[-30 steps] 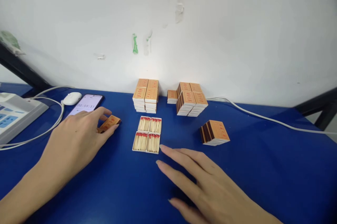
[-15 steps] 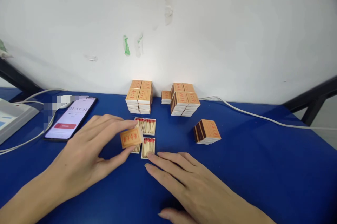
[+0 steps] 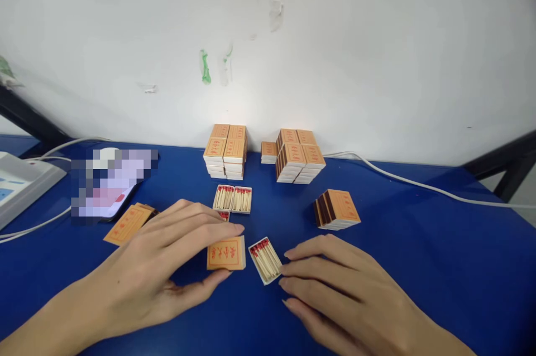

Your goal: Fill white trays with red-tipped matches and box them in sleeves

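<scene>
My left hand (image 3: 180, 250) pinches an orange matchbox sleeve (image 3: 226, 253) between thumb and fingers, low over the blue table. To its right lies a tilted white tray of red-tipped matches (image 3: 265, 260). The fingertips of my right hand (image 3: 330, 283) are at this tray's right edge, apart from one another, with nothing gripped. Behind my left hand two match trays (image 3: 232, 199) sit side by side, and a third tray (image 3: 224, 215) is mostly hidden by the fingers. Orange sleeves (image 3: 129, 224) lie left of my left hand.
Two stacked blocks of matchboxes (image 3: 226, 149) (image 3: 300, 156) stand near the wall, with a small stack (image 3: 268, 152) between them. Another stack (image 3: 337, 209) stands at the right. A phone (image 3: 113, 186), white cables and a white device (image 3: 25, 183) are at the left and back.
One match tray has moved toward me and right, now turned at an angle. My right hand has shifted right. The held sleeve has come nearer to me, and the sleeves at left are now uncovered.
</scene>
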Demonstrator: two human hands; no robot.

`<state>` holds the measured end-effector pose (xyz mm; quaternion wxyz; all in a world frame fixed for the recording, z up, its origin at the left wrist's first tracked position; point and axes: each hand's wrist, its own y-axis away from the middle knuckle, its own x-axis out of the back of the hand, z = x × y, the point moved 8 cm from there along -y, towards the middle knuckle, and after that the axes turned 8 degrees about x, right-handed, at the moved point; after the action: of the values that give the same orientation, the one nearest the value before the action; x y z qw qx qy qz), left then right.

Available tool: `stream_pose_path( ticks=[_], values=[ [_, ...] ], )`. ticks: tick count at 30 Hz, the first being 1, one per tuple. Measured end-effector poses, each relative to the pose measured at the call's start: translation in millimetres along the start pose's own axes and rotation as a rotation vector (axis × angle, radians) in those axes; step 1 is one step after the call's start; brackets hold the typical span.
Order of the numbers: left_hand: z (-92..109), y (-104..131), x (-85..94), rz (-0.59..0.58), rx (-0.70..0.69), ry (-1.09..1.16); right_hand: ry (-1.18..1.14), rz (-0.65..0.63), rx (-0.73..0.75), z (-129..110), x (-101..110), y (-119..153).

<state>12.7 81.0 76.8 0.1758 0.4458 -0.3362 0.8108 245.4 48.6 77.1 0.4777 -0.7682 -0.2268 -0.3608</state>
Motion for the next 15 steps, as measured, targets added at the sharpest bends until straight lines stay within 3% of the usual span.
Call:
stream_pose_path(
  ticks=[5, 9, 15],
  values=[
    [13.7, 0.3, -9.3, -0.072, -0.030, 0.062, 0.095, 0.058, -0.200, 7.6, -22.5, 8.0],
    [24.1, -3.4, -5.5, -0.038, -0.059, 0.027, 0.191, 0.037, -0.320, 7.9, -44.0, 11.7],
    [19.8, -2.3, -4.2, -0.002, -0.040, 0.036, 0.218, 0.028, -0.409, 9.4, -47.7, 12.9]
  ],
)
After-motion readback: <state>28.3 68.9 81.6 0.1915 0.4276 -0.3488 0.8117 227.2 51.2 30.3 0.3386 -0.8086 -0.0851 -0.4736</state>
